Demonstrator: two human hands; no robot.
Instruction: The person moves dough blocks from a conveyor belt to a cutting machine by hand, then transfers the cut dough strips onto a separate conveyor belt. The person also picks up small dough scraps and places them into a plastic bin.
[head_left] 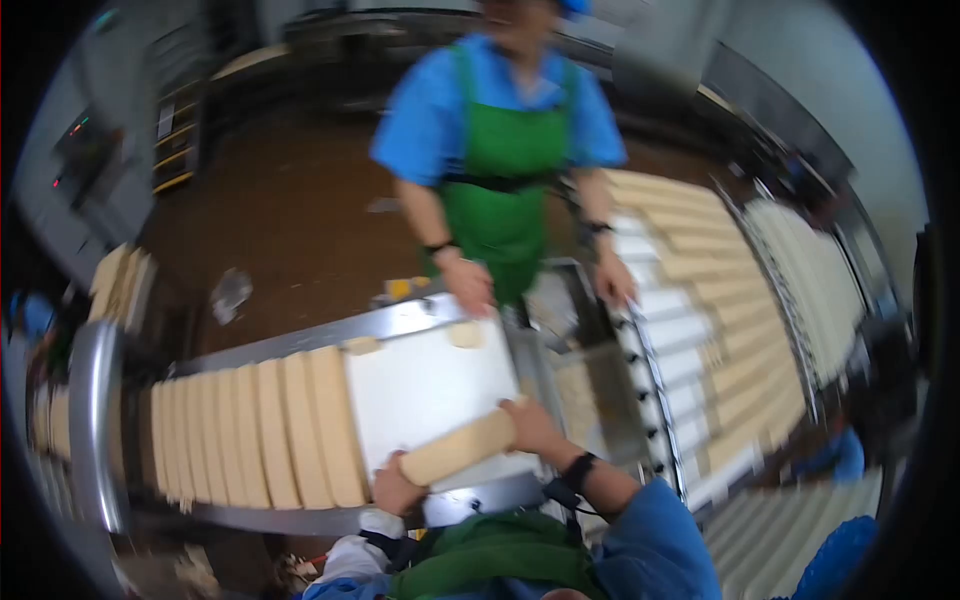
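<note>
A thick beige slab (458,446), dough-like in look, lies at a slant between my two hands. Around its left end my left hand (397,487) is closed. Its right end is gripped by my right hand (531,424). Under the slab is a white board or belt surface (425,385). Similar beige slabs (264,430) lie side by side in a row to the left of my hands. Two short beige pieces, a left one (362,345) and a right one (465,335), rest near the far edge of the white surface.
A co-worker in a green apron (505,150) stands opposite, one hand (468,287) by the far edge. To the right, a conveyor (650,330) carries many beige strips (745,320). A metal bin (610,395) sits between. At left, a metal arch (97,420) spans the line.
</note>
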